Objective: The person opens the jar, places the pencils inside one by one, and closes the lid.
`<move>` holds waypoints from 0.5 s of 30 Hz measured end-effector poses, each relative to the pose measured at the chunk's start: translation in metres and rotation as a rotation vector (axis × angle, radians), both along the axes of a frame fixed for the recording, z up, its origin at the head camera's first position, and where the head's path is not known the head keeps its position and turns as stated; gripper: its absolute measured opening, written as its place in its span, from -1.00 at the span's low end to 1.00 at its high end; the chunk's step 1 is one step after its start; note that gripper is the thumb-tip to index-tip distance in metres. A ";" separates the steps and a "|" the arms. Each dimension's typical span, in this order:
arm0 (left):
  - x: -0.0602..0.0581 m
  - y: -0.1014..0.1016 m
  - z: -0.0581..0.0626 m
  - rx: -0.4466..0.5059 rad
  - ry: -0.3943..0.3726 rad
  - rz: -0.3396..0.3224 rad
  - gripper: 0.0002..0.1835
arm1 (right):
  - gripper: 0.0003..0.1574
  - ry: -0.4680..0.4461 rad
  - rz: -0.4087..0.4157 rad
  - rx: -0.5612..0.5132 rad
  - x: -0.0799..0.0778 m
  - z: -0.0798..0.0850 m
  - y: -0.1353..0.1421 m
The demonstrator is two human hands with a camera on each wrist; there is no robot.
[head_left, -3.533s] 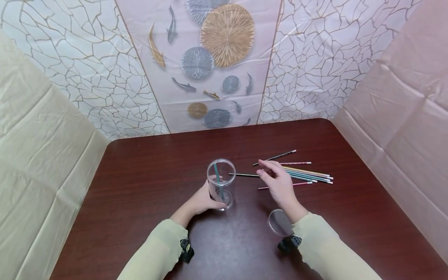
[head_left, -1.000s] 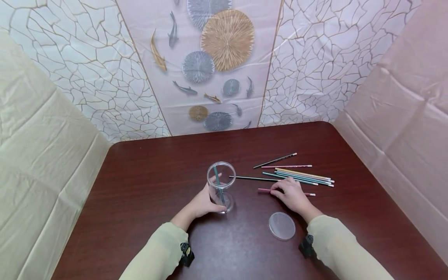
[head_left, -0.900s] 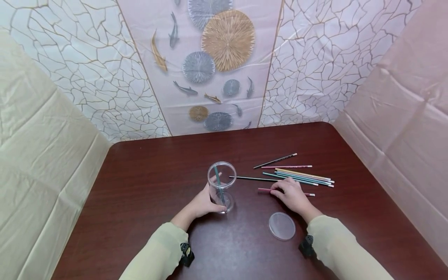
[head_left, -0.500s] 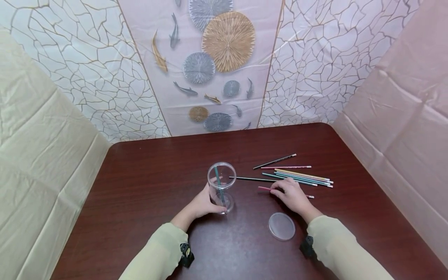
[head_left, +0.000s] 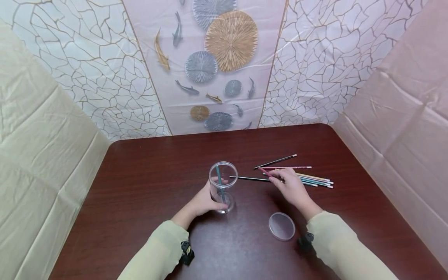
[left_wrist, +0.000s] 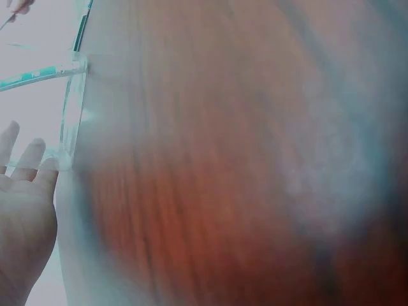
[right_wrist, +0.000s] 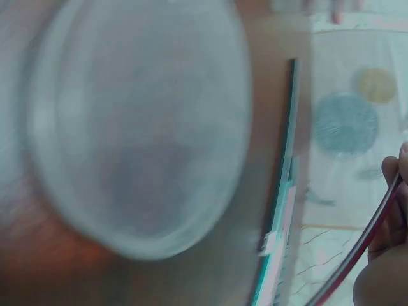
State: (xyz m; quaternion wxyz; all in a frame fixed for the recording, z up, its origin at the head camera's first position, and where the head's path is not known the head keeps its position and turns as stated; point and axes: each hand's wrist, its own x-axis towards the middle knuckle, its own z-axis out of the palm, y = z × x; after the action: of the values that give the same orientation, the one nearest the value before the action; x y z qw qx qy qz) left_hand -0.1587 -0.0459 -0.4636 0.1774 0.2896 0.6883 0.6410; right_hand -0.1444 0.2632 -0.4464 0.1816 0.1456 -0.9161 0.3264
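Right hand [head_left: 293,189] pinches slender red pencil [head_left: 264,172], slanting upper-left, right of mid-frame clear cylindrical jar [head_left: 228,190] gripped by left hand [head_left: 203,200].

no legible text, pencil markings [head_left: 280,160] too small

Red pencil [head_left: 265,172] partly hidden by right hand [head_left: 291,187]

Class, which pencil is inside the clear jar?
The teal pencil, leaning inside the jar; one red pencil is in the right hand, other pencils lie on the table.
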 end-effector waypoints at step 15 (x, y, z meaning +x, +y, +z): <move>-0.010 0.000 -0.025 -0.095 0.071 0.051 0.02 | -0.72 -0.132 -0.141 -0.527 0.007 0.064 -0.036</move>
State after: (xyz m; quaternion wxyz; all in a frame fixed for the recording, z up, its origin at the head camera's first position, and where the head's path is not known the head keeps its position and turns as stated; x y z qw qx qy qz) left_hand -0.1691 -0.0457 -0.4886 0.1502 0.2856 0.7311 0.6011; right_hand -0.1378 0.2277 -0.3821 0.1756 0.0077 -0.8174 0.5486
